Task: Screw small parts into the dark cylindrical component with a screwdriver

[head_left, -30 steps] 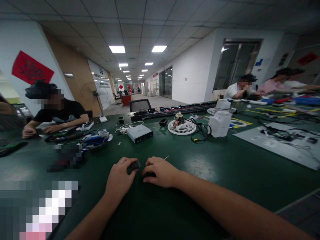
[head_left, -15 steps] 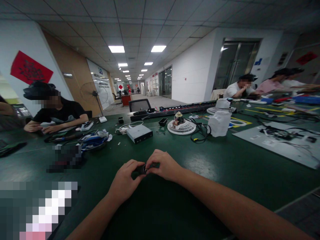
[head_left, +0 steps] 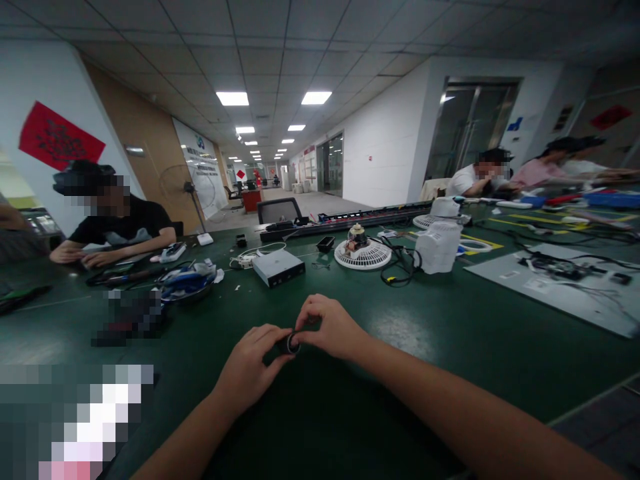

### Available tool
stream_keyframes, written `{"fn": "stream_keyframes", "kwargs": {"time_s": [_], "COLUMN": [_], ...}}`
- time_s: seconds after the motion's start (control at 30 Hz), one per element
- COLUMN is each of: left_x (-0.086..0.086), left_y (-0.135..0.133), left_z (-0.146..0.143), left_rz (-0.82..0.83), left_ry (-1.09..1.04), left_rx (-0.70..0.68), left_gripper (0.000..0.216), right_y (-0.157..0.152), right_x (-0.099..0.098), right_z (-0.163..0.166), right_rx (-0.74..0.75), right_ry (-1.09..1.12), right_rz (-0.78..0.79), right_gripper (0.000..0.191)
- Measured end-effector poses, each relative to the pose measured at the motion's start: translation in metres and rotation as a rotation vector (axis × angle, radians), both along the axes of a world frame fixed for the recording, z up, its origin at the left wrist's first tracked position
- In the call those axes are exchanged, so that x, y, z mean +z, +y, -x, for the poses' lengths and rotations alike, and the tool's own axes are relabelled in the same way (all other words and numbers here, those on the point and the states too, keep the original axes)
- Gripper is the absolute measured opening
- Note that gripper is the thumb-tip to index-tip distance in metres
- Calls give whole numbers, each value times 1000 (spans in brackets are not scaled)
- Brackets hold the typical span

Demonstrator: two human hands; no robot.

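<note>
A small black cylindrical part with a pale ring around its round end is held above the green table, in front of me. My left hand is closed on it from the left, fingers over the top and thumb below. From the right, my right hand pinches at the ringed end, its thumb against the opening and its index finger bent above. Whatever sits inside the opening is too small and dark to make out.
Beyond my hands lie a grey disc drive, a small black tray, a white fan grille with a motor and a white housing. A grey panel with cables lies right. A co-worker sits at left.
The black part has turned so its ringed end faces me more. My right fingers have shifted up slightly at that end, and the dark bit behind them no longer shows.
</note>
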State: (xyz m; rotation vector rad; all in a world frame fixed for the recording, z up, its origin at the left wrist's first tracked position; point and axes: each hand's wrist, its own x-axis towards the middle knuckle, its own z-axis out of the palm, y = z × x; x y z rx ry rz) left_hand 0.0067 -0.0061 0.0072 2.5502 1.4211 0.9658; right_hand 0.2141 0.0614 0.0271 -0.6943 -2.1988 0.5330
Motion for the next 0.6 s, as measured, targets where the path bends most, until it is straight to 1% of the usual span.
{"fn": "stream_keyframes", "kwargs": {"time_s": [0.1,0.2,0.27,0.33,0.4,0.47,0.6], "left_x": [0,1,1,2,2,3,1], "left_y": [-2,-3,-2,1,5,9,12], "left_z": [1,1,1,1,2,4,8], "left_rz": [-32,-42,-45,-56,-75,-79,-61], "left_ry": [63,92,73,20,-59,-121,-147], "left_rx": [-17,-20,-8,31,106,190,284], "left_gripper": [35,37,37,36,33,29,26], "right_y": [0,-1,-3,-6,-7,-5,4], "right_x": [2,2,3,5,8,10,11], "right_z": [-1,-2,-1,0,0,-1,-9], "right_rx": [-6,-28,-63,-108,-162,-185,-144], "right_ry": [-95,-150,-156,-151,-97,-6,135], "right_rz": [28,-17,-9,26,30,7,-22], "right_gripper": [25,22,21,23,21,15,21]}}
